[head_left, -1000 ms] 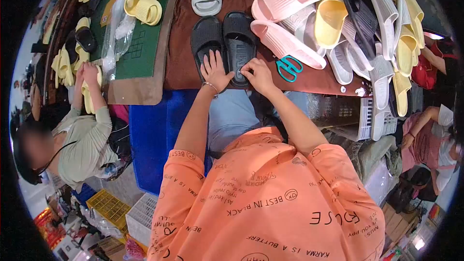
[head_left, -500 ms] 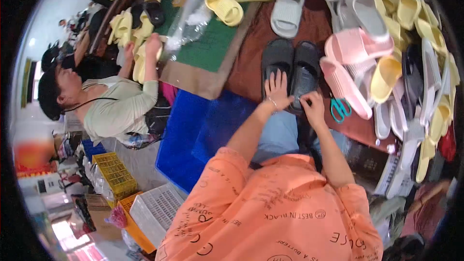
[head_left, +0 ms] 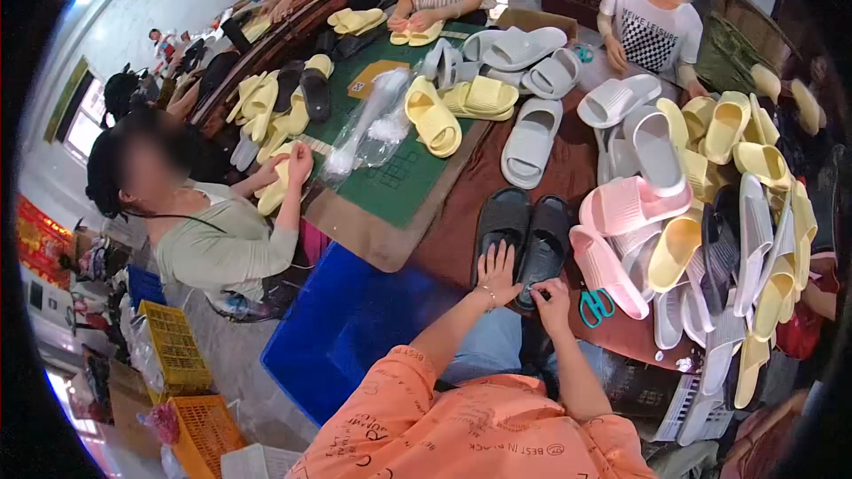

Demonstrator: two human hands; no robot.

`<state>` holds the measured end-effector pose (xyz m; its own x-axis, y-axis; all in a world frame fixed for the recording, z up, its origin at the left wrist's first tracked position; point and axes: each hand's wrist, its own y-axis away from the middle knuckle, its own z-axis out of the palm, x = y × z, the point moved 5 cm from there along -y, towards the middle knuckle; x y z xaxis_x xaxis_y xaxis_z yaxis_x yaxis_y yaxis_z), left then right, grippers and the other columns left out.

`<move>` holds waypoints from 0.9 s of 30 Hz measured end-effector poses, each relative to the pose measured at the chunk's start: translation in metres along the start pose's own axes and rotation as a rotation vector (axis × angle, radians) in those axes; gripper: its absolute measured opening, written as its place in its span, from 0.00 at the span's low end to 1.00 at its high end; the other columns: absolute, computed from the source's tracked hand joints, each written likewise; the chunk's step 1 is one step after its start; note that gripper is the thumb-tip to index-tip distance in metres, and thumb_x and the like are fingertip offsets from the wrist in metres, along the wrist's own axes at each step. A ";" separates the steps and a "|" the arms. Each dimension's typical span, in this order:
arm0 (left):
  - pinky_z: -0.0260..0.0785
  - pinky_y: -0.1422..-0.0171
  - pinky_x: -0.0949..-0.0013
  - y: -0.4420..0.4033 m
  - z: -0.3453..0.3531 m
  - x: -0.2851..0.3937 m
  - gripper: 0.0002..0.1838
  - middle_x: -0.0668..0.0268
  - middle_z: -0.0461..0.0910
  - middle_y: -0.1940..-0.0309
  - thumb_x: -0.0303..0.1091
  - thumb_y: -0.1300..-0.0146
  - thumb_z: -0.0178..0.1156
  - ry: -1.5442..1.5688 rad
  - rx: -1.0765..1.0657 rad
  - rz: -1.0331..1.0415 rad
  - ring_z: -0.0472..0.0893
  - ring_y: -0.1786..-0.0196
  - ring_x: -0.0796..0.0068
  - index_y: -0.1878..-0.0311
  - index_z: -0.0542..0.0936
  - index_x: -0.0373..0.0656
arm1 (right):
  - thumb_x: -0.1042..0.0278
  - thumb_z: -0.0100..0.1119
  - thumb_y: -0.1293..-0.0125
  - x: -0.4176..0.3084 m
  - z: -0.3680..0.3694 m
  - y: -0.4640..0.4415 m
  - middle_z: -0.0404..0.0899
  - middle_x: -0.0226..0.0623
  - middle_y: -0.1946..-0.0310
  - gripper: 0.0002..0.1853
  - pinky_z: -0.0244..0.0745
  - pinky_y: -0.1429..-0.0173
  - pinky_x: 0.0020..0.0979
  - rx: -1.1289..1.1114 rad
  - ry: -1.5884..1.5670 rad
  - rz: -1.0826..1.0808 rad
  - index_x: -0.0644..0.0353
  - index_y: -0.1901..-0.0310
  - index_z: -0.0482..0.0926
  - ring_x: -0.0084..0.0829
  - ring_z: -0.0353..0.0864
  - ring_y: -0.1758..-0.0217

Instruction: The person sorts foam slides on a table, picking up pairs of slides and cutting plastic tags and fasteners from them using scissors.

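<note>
A pair of black slippers lies side by side on the brown table edge in front of me, the left slipper (head_left: 502, 211) and the right slipper (head_left: 548, 244). My left hand (head_left: 499, 273) rests with fingers spread over the heel part of the left one. At the heel of the right slipper, my right hand (head_left: 550, 302) has its fingertips pinched together; whatever is between them is too small to make out. Teal-handled scissors (head_left: 596, 308) lie just right of that hand. A grey slipper (head_left: 532, 144) sits beyond the black pair.
A heap of slippers, including a pink one (head_left: 635, 204), covers the table's right side. Left are a green mat (head_left: 382, 173) with plastic bags (head_left: 377, 120) and a blue bin (head_left: 311, 337) below the edge. A co-worker (head_left: 222, 231) handles yellow slippers; others work across the table.
The view has tipped up, so people across the table now show and the slippers appear lower. Both hands stay at the black pair, the left spread and the right pinched.
</note>
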<state>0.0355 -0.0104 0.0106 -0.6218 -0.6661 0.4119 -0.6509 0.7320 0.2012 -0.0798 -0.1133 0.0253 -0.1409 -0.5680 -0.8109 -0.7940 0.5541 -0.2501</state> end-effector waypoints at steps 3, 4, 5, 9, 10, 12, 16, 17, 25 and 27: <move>0.26 0.30 0.47 -0.001 0.004 -0.001 0.51 0.53 0.34 0.29 0.52 0.48 0.55 -0.019 -0.008 -0.006 0.34 0.28 0.49 0.30 0.39 0.39 | 0.74 0.65 0.55 0.001 0.001 0.001 0.73 0.35 0.73 0.06 0.67 0.58 0.33 -0.012 0.019 0.055 0.57 0.73 0.79 0.37 0.71 0.64; 0.25 0.30 0.46 -0.001 0.003 0.000 0.50 0.52 0.34 0.29 0.52 0.48 0.55 -0.043 -0.021 -0.013 0.34 0.28 0.49 0.30 0.40 0.38 | 0.73 0.65 0.55 0.000 0.001 0.000 0.73 0.36 0.73 0.05 0.67 0.57 0.34 0.033 0.046 0.005 0.57 0.73 0.79 0.38 0.72 0.63; 0.26 0.30 0.47 -0.002 0.005 0.000 0.50 0.52 0.34 0.29 0.53 0.47 0.54 -0.075 -0.006 -0.008 0.35 0.28 0.49 0.30 0.40 0.38 | 0.72 0.65 0.54 0.000 0.000 0.002 0.74 0.36 0.72 0.05 0.67 0.57 0.35 0.059 0.060 -0.001 0.58 0.73 0.79 0.39 0.72 0.63; 0.27 0.29 0.47 0.000 0.003 -0.001 0.49 0.54 0.37 0.29 0.51 0.47 0.56 -0.049 0.054 0.023 0.37 0.28 0.49 0.31 0.41 0.39 | 0.72 0.65 0.55 0.000 0.000 0.002 0.74 0.36 0.72 0.06 0.67 0.58 0.33 0.052 0.031 0.020 0.58 0.73 0.79 0.36 0.72 0.63; 0.28 0.29 0.47 0.000 0.003 0.001 0.49 0.53 0.37 0.29 0.51 0.47 0.56 -0.051 0.044 0.007 0.37 0.28 0.49 0.31 0.41 0.39 | 0.72 0.65 0.55 0.000 0.001 0.002 0.74 0.35 0.72 0.06 0.67 0.58 0.33 0.047 0.033 0.010 0.58 0.74 0.79 0.36 0.72 0.63; 0.29 0.29 0.47 0.001 0.002 0.001 0.49 0.53 0.38 0.30 0.52 0.47 0.56 -0.060 0.030 -0.002 0.37 0.28 0.48 0.31 0.42 0.39 | 0.72 0.65 0.55 -0.001 -0.001 0.000 0.74 0.35 0.72 0.05 0.67 0.58 0.33 0.047 0.046 0.015 0.57 0.74 0.79 0.36 0.72 0.63; 0.29 0.29 0.47 0.002 0.001 0.000 0.48 0.53 0.40 0.30 0.54 0.47 0.55 -0.068 0.109 0.031 0.39 0.28 0.48 0.31 0.45 0.39 | 0.70 0.66 0.54 0.004 0.000 0.001 0.74 0.34 0.72 0.05 0.67 0.57 0.33 0.005 0.006 0.019 0.57 0.75 0.79 0.35 0.72 0.63; 0.29 0.30 0.44 0.004 -0.001 0.003 0.47 0.55 0.43 0.30 0.54 0.47 0.54 -0.118 0.114 -0.005 0.39 0.28 0.49 0.31 0.47 0.39 | 0.70 0.65 0.53 0.010 0.003 0.001 0.74 0.34 0.72 0.04 0.67 0.58 0.33 -0.019 0.024 0.015 0.57 0.74 0.79 0.36 0.73 0.63; 0.38 0.38 0.33 0.011 -0.015 0.005 0.41 0.62 0.42 0.29 0.61 0.52 0.56 0.022 0.151 -0.267 0.38 0.34 0.28 0.33 0.58 0.65 | 0.70 0.63 0.52 0.003 -0.002 0.004 0.74 0.35 0.71 0.05 0.67 0.58 0.36 0.016 0.006 -0.006 0.57 0.73 0.78 0.39 0.72 0.63; 0.39 0.38 0.33 0.009 -0.013 0.003 0.41 0.62 0.44 0.29 0.60 0.52 0.57 0.008 0.168 -0.259 0.40 0.35 0.29 0.33 0.58 0.65 | 0.69 0.61 0.52 0.004 0.000 0.005 0.75 0.36 0.70 0.04 0.68 0.55 0.35 -0.006 0.038 0.013 0.56 0.72 0.78 0.40 0.73 0.60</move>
<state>0.0332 -0.0035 0.0252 -0.4227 -0.8256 0.3737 -0.8507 0.5037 0.1506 -0.0845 -0.1132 0.0210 -0.1737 -0.5830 -0.7937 -0.7954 0.5582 -0.2360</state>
